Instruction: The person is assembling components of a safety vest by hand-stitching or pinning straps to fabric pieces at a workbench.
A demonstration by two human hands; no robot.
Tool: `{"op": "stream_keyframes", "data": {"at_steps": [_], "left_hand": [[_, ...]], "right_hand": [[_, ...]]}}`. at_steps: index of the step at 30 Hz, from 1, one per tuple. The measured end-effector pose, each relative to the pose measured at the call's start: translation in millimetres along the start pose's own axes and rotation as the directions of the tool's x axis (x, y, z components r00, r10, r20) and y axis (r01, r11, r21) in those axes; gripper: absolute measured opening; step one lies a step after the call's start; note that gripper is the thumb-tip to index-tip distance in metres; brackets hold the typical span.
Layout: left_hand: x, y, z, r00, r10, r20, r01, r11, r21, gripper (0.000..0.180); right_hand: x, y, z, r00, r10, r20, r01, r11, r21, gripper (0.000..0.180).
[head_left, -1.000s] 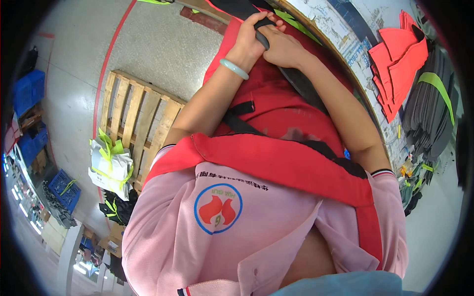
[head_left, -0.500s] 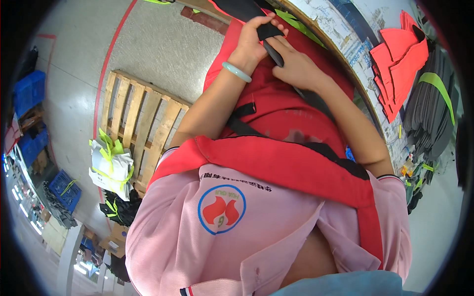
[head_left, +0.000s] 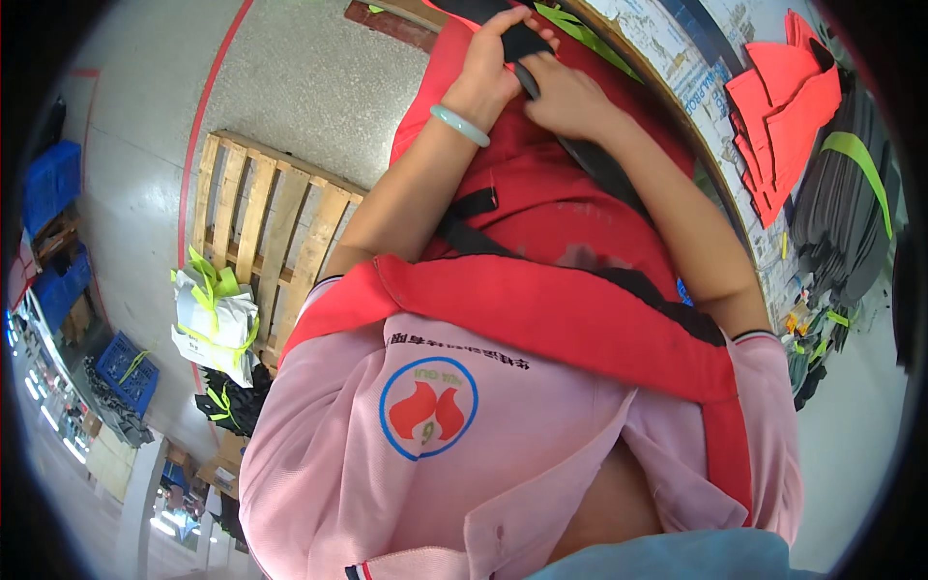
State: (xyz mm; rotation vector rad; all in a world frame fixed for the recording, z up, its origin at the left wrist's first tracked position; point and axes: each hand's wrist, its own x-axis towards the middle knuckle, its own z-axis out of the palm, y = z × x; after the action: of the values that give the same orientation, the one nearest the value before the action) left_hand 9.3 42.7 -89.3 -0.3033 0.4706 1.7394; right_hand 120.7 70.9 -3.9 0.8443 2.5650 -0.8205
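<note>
Over my lap, my left hand [head_left: 488, 66] curls its fingers round a black fabric piece [head_left: 527, 41]. A light-green bangle [head_left: 460, 126] circles that wrist. Close against it, my right hand [head_left: 572, 101] is bent, its fingertips pressed into the same black piece beside the left fingers. Between the hands a narrow dark end [head_left: 527, 81] of the material sticks out. A longer dark strip [head_left: 607, 174] runs beneath my right wrist over the red apron [head_left: 541, 193]. What lies inside the right fingers is partly hidden.
On my right, a worn table edge [head_left: 667, 87] carries red fabric pieces [head_left: 773, 126] and a stack of dark grey pieces [head_left: 843, 217] tied with a lime strip. A wooden pallet [head_left: 256, 213] and a tied white bundle [head_left: 215, 319] lie on the floor to my left.
Both hands have shifted slightly left and up, the right one drawing closer to the left. More of the black piece shows spread over the left fingers.
</note>
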Motion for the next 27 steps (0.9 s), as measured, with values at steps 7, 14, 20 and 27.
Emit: {"op": "stream_keyframes", "data": {"at_steps": [7, 14, 20, 27], "left_hand": [[-12.5, 9.2, 3.8, 0.996, -0.087, -0.019, 0.086, 0.995, -0.042, 0.013], [8.5, 4.0, -5.9, 0.993, -0.092, 0.069, 0.100, 0.986, -0.134, 0.016], [-18.2, 4.3, 10.9, 0.994, -0.091, -0.058, 0.091, 0.996, -0.014, 0.024], [-0.5, 3.7, 5.8, 0.994, -0.105, -0.035, 0.104, 0.994, -0.024, 0.010]], "right_hand": [[-24.6, -3.9, 2.3, 1.000, -0.001, -0.003, 0.001, 0.993, 0.117, 0.054], [19.4, -7.3, -8.3, 1.000, 0.006, 0.016, -0.006, 1.000, 0.005, 0.059], [-19.9, 6.0, 9.4, 0.992, -0.061, -0.112, 0.071, 0.993, 0.089, 0.056], [21.0, 2.7, -4.3, 0.994, 0.035, 0.103, -0.030, 0.998, -0.049, 0.047]]}}
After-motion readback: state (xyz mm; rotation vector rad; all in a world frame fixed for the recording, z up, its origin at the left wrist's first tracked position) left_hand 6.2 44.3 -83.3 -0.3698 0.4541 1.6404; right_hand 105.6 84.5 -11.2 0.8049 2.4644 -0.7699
